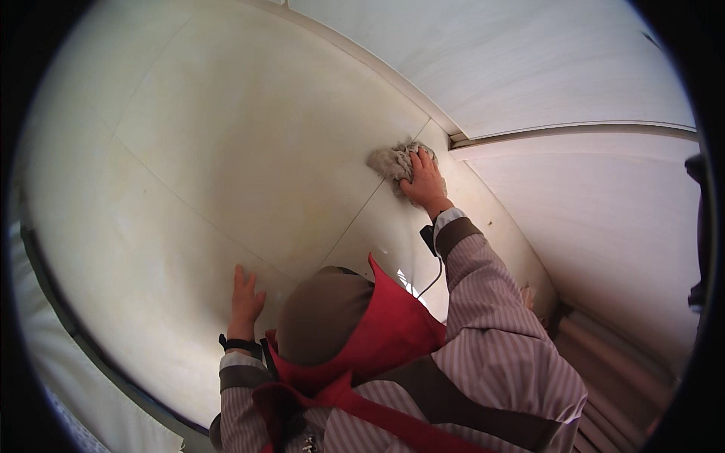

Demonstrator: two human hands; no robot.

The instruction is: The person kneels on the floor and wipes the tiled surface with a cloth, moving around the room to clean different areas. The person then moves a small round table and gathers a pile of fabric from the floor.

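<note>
My right hand (425, 180) lies on a crumpled grey cloth (392, 163), fingers bent into its folds, pressing it against pale, glossy tiles (294, 141) close to a seam. A black device with a cable sits at that wrist. My left hand (246, 300) is at the left, fingers apart and holding nothing, over or on the tiles; contact cannot be told. A black strap is around the left wrist. Between the arms are a rounded brown form (325, 317) and red fabric (391, 323), with striped sleeves to either side.
White panels (578, 209) with a grooved strip (572, 131) border the tiles at the upper right. Pinkish ridged pieces (612, 374) lie at the lower right. A dark edge (85, 334) runs along the lower left, with pale draped fabric (85, 379) beyond it.
</note>
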